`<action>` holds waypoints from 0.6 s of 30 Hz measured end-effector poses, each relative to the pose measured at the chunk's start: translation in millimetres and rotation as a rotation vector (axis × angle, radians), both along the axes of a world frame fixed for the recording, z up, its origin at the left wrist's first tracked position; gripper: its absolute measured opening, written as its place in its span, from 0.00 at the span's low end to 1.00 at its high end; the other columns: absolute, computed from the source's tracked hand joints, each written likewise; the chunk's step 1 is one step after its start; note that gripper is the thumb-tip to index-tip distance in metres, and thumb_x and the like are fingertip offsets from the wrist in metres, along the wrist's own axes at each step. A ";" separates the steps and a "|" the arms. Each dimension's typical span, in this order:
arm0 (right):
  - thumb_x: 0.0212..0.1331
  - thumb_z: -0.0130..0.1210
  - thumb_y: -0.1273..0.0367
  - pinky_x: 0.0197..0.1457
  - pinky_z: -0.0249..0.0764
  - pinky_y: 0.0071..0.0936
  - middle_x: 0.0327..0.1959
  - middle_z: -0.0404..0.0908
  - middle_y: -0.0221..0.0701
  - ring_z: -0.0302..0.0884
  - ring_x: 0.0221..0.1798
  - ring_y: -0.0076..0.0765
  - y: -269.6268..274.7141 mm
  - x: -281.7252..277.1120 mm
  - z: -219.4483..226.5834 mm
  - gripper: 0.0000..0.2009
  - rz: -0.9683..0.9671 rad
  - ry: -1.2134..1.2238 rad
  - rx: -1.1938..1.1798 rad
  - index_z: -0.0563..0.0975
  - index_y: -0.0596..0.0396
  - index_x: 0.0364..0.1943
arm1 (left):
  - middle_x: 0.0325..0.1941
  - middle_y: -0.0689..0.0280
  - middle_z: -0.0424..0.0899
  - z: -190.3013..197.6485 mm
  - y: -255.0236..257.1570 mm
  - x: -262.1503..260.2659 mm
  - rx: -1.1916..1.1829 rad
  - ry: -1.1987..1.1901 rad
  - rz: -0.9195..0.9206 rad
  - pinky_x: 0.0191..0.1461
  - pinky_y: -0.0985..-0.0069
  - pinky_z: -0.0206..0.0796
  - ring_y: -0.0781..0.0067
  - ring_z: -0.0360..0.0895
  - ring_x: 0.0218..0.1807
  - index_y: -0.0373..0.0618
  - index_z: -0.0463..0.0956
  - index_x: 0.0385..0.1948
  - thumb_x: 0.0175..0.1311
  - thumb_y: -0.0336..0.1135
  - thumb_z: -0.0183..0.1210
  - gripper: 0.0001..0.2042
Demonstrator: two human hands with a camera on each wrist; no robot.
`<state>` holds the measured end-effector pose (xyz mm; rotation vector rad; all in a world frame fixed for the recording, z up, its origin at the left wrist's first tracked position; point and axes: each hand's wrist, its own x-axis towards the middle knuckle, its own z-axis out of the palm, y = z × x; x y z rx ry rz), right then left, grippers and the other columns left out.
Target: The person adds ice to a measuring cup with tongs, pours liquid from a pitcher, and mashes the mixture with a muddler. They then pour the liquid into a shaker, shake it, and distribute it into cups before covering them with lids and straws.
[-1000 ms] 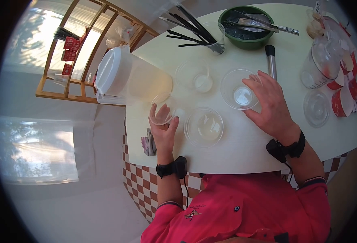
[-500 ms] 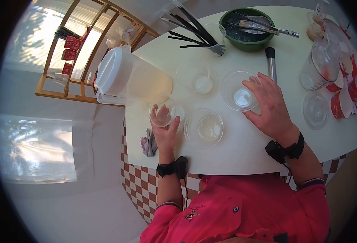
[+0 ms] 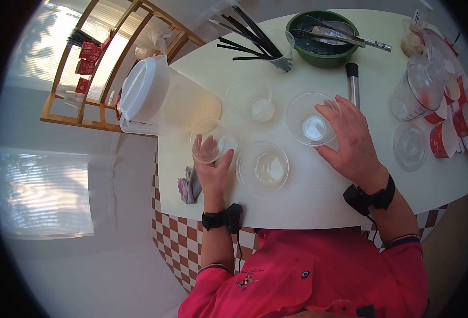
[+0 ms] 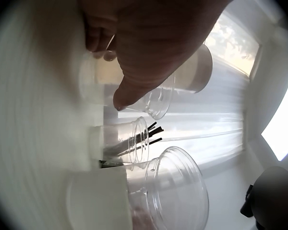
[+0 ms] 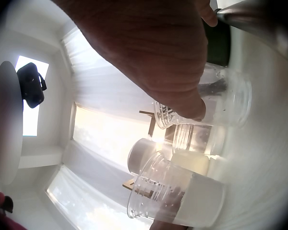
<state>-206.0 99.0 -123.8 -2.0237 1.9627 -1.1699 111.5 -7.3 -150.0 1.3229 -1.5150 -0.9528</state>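
Observation:
At the left, my left hand (image 3: 211, 172) holds a clear plastic cup (image 4: 158, 103), its fingers and thumb on either side of the wall. My right hand (image 3: 350, 140) grips another clear cup (image 3: 299, 119), with the thumb at the near side and the fingers at the far side. Between the hands, nearer my body, stands a clear cup of cloudy pale liquid (image 3: 262, 168). Behind it is a further clear cup (image 3: 235, 100) with a whitish base. All these cups are upright on the pale table (image 3: 313, 196).
A lidded jug of pale yellow liquid (image 3: 189, 103) stands at the left beside a crumpled cloth (image 3: 191, 188). At the back are a cup of black straws (image 3: 281, 53), a green bowl with tongs (image 3: 318, 59) and a muddler (image 3: 353, 87). To the right lie a clear lid (image 3: 410, 147) and a measuring jug (image 3: 411, 95).
The head view has shifted slightly, moving the whole scene a little to the left. Both hands keep the same hold on their cups.

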 end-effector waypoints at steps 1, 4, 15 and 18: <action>0.50 0.69 0.67 0.74 0.60 0.50 0.64 0.74 0.44 0.64 0.72 0.56 0.0 -0.7 1.3 0.33 -0.006 0.006 -0.003 0.73 0.49 0.65 | 0.70 0.52 0.71 -1.9 -0.5 -0.3 -0.013 0.001 -0.009 0.72 0.67 0.63 0.60 0.70 0.71 0.38 0.53 0.75 0.56 0.24 0.73 0.46; 0.50 0.68 0.68 0.74 0.60 0.50 0.65 0.73 0.45 0.64 0.72 0.57 -0.1 -0.1 2.9 0.34 -0.003 0.027 -0.007 0.72 0.50 0.66 | 0.71 0.51 0.71 -7.9 -1.2 -0.1 -0.040 -0.017 -0.007 0.69 0.70 0.67 0.61 0.69 0.72 0.38 0.52 0.76 0.59 0.22 0.70 0.44; 0.50 0.67 0.70 0.75 0.58 0.51 0.67 0.72 0.47 0.63 0.73 0.60 -2.8 -0.6 -1.9 0.37 0.000 0.013 -0.002 0.69 0.51 0.69 | 0.74 0.52 0.68 1.4 12.9 8.5 -0.061 -0.118 -0.049 0.77 0.63 0.57 0.61 0.67 0.74 0.36 0.51 0.77 0.60 0.24 0.71 0.45; 0.51 0.67 0.70 0.75 0.58 0.51 0.67 0.72 0.47 0.63 0.73 0.60 -2.7 -0.9 -0.7 0.37 0.003 0.017 0.006 0.69 0.51 0.69 | 0.69 0.54 0.74 20.7 26.2 25.3 -0.045 -0.260 -0.031 0.74 0.65 0.63 0.63 0.72 0.70 0.36 0.60 0.73 0.61 0.25 0.69 0.38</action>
